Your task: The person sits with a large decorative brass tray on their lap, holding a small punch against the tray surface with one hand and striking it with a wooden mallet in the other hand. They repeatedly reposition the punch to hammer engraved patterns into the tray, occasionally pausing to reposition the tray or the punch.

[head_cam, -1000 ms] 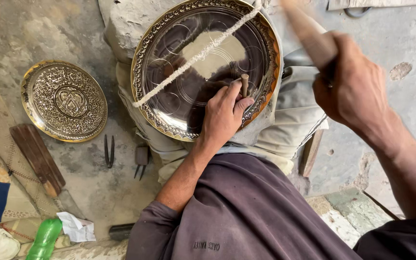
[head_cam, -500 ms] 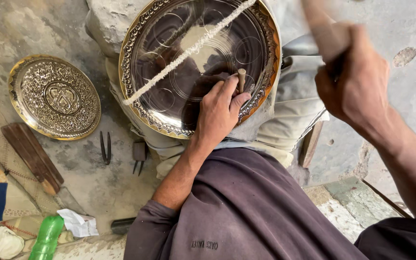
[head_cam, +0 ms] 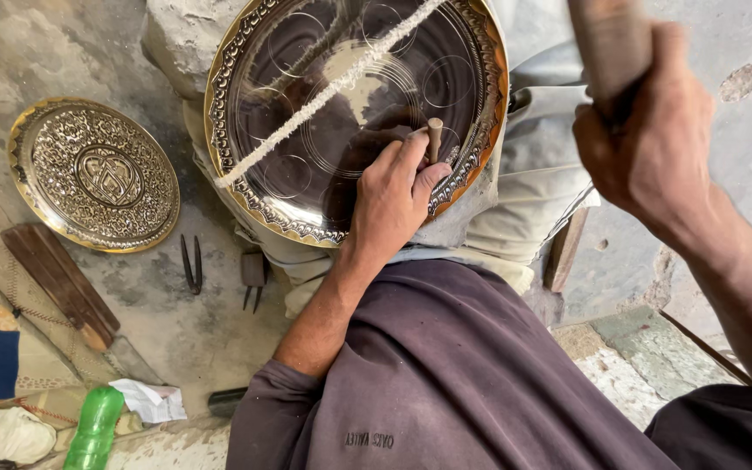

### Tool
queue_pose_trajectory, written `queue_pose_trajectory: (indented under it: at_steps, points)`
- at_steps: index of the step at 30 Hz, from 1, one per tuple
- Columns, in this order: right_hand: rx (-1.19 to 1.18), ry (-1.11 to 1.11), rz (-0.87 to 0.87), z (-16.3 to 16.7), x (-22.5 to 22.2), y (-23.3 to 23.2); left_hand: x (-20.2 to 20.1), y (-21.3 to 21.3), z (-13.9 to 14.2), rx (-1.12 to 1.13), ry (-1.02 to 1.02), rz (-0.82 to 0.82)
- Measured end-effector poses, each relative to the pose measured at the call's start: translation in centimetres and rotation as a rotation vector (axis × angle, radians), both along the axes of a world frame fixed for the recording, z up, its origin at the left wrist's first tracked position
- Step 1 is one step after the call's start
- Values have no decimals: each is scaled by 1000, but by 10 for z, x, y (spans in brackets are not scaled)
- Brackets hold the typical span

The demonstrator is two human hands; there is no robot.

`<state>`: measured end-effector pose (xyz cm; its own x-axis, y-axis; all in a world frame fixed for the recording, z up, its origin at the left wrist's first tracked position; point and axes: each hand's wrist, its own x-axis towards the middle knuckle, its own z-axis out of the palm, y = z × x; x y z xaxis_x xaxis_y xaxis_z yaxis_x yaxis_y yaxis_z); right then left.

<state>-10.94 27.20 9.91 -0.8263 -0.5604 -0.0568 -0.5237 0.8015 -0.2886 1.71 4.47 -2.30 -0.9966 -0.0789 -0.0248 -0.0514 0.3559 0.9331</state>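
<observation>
- A short metal punch (head_cam: 434,137) is pinched upright between the fingers of the left hand (head_cam: 393,204), its tip set on the large brass tray (head_cam: 245,52) near the rim at about four o'clock.
- A wooden handle (head_cam: 607,43) is clenched in the raised right hand (head_cam: 646,144).
- A white cord (head_cam: 324,96) is stretched across the tray.
- An engraved plate (head_cam: 93,174) lies at nine o'clock on the floor.

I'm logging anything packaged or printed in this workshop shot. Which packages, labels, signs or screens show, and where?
Green plastic bottle: bottom left on the floor, slim, bright green, no label visible.
Small pale print on the dark garment: bottom centre, one short line.
No signs or screens.
</observation>
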Motion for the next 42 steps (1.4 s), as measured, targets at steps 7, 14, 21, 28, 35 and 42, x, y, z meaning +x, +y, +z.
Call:
queue_pose_trajectory:
  at_steps: [7,14,21,28,35,42]
  points:
    - [-125,-54,-191,1,0,-7,3,-3,1,23,4,1]
    - [33,124,-27,5,1,-5,2,-5,3,8,5,-10]
    - [-36,10,-78,-3,5,-1,3,-7,5,-17,-13,-29]
    - [225,226,68,-9,9,9,2,-8,5,-22,-45,-54]
    - [141,136,76,-9,12,8,3,-10,7,-51,-13,-62]
    - [152,91,59,-8,18,6,4,-13,9,-44,-18,-76]
